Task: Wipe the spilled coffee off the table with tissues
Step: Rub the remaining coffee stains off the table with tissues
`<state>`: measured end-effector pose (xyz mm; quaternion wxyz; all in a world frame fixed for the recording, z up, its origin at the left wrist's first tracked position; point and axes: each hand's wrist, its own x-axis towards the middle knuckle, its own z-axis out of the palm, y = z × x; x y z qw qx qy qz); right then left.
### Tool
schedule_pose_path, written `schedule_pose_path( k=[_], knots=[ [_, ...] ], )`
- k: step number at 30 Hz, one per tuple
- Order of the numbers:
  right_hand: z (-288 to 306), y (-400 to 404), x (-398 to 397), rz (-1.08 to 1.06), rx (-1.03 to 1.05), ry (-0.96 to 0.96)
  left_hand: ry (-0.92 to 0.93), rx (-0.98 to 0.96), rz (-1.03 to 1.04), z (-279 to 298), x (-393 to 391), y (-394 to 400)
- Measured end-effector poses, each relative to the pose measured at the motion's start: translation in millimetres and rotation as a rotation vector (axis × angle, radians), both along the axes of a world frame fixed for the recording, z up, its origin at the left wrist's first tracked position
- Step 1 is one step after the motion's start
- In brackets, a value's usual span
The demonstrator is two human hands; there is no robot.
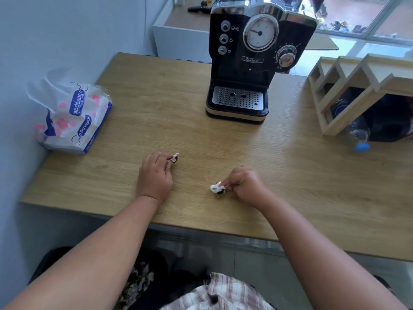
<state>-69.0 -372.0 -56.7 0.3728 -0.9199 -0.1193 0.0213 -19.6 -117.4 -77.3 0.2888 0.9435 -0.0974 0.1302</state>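
Observation:
My left hand (154,175) rests on the wooden table (156,104), its fingers pinched on a small crumpled tissue wad (174,158) with dark coffee stains. My right hand (245,184) pinches a second balled tissue (217,188), white with a brown stained underside, pressed on the tabletop. The two hands lie side by side near the front edge. No wet coffee patch shows on the wood around them. A soft pack of tissues (73,117) with blue and pink print sits at the table's left edge, against the wall.
A black espresso machine (252,63) stands at the back middle of the table. A wooden rack (357,90) holding dark bottles, one with a blue cap (362,147), fills the right side. The wall runs along the left. A dark bin with crumpled paper (138,285) sits below the front edge.

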Motion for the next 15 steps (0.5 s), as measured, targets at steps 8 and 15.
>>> schedule_pose_path(
  k=[8, 15],
  knots=[
    [7.4, -40.8, -28.9, 0.236, -0.079, 0.136, -0.001, 0.002, -0.004, -1.5, -0.5, 0.5],
    [1.7, 4.3, 3.0, -0.243, -0.021, 0.019, 0.015, 0.024, 0.013, 2.2, -2.5, -1.4]
  ],
)
